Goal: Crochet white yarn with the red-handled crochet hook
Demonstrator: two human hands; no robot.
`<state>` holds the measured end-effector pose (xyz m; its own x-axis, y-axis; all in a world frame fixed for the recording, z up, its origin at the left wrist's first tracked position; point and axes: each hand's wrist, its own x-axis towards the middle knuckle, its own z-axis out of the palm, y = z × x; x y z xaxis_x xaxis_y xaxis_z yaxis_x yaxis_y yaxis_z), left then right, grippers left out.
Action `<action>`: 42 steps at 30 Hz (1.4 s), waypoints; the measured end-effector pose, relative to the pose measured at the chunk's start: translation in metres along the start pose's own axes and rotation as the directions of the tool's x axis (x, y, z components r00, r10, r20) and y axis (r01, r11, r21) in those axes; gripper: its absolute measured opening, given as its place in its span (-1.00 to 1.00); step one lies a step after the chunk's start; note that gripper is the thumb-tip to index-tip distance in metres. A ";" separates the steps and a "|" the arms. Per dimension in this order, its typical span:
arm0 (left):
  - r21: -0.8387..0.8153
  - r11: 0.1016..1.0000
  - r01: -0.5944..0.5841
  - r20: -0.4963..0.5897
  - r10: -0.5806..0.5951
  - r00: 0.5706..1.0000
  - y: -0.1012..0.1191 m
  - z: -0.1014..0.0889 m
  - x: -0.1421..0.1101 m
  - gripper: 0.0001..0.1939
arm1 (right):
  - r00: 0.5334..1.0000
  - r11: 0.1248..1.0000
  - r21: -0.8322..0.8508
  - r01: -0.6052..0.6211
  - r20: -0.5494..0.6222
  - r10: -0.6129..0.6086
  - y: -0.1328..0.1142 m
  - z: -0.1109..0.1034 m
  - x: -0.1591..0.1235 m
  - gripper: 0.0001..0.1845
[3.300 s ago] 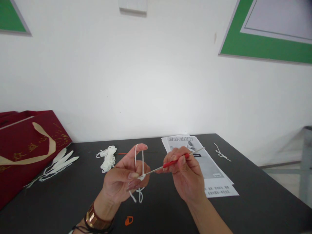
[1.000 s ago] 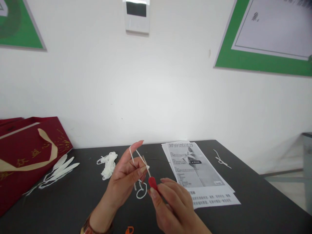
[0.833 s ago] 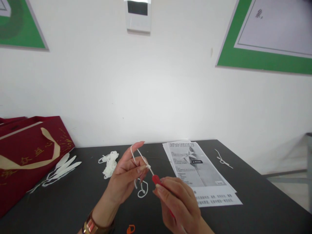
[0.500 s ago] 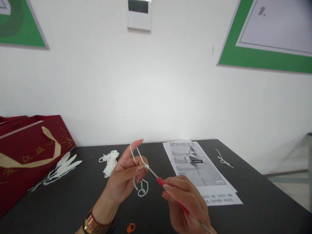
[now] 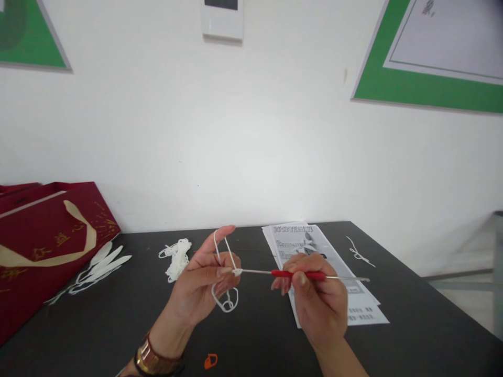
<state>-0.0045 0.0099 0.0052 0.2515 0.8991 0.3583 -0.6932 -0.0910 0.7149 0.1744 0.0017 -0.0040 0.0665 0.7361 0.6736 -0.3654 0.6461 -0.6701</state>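
My left hand [image 5: 204, 277] pinches a small bit of white crochet work [image 5: 237, 272] between thumb and fingers. White yarn [image 5: 228, 246] runs up from it and over my raised index finger, and a loose loop of yarn hangs below. My right hand [image 5: 318, 298] grips the red handle of a crochet hook [image 5: 298, 274], held nearly level. The hook's thin left shaft reaches into the stitches at my left fingertips; its other metal end sticks out to the right past my hand.
Behind my left hand lies a bundle of white yarn [image 5: 178, 259]. White leaf-shaped pieces [image 5: 104, 264] rest beside a dark red gift bag [image 5: 51, 235]. Printed sheets [image 5: 334, 246] lie under my right hand. A knotted white string [image 5: 358, 255] is at right, an orange stitch marker [image 5: 211, 361] in front.
My right hand has moved right and turned, bringing the hook from a slant to nearly level. My left hand keeps its pinch with the yarn over the index finger.
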 end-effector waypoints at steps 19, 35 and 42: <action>0.036 0.999 -0.006 -0.126 0.010 0.992 -0.015 0.006 -0.001 -0.43 | 0.792 0.686 0.513 -0.516 -0.019 0.610 0.016 0.013 0.010 -0.78; 0.169 0.983 -0.077 -0.361 0.134 0.923 -0.032 0.020 -0.004 -0.48 | 0.899 0.916 0.160 -0.367 -0.193 0.394 0.018 0.019 -0.001 -0.90; -0.265 0.964 0.037 -0.321 -0.125 0.939 -0.023 0.016 -0.001 -0.41 | 0.798 0.604 -0.527 0.598 0.469 -0.380 0.023 0.001 -0.018 -0.56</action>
<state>0.0224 0.0046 -0.0020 0.1056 0.9929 0.0546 -0.8375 0.0592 0.5432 0.1637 0.0034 -0.0312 -0.2436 0.2473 0.9378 0.3086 0.9365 -0.1668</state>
